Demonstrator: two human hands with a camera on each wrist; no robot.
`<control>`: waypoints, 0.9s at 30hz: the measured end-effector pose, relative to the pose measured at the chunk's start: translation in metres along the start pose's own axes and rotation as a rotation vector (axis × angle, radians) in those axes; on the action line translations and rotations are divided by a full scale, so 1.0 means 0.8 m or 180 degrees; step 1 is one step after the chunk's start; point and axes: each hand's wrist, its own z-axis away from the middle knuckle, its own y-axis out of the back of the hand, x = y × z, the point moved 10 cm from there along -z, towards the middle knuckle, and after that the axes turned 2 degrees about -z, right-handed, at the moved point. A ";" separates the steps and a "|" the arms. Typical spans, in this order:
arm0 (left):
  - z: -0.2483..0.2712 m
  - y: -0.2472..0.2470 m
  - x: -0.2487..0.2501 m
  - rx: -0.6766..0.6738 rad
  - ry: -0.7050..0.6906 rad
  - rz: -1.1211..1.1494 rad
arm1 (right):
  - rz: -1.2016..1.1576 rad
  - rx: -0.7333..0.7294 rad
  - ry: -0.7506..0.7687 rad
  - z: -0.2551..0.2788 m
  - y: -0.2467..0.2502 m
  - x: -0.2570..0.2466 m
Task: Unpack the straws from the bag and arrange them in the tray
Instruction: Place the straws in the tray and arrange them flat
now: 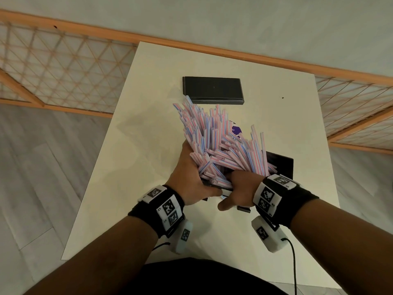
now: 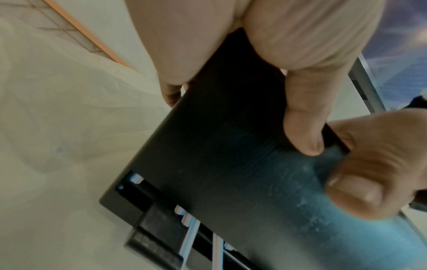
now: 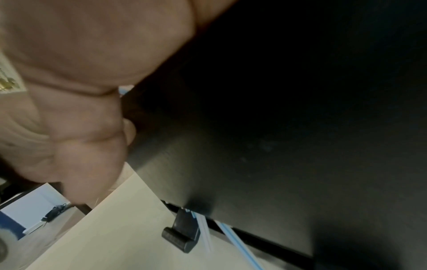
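Both hands' grip, left hand (image 1: 192,177) and right hand (image 1: 239,189), clutches the tilted tray (image 2: 231,146), straws (image 1: 221,143) fanning away.

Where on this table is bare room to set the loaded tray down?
Bare: the table left of the straws and left hand; also right of the black box. Crowded: the middle, around the tray and right hand.

No readable text anywhere; wrist bands (image 1: 168,206) carry square black-and-white coded markers only; purple packaging (image 1: 236,130) shows white print, too blurred to read
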 end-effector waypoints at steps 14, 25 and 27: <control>-0.007 -0.005 -0.004 -0.0331 -0.0182 -0.0515 | 0.0046 -0.0096 0.0036 0.004 0.007 -0.004; -0.002 -0.002 -0.015 -0.0306 0.0106 -0.0139 | 0.0178 -0.0189 -0.0157 -0.006 0.000 -0.001; 0.000 -0.001 -0.007 -0.0301 0.0091 0.0177 | 0.0229 -0.0256 -0.0160 -0.008 0.000 -0.001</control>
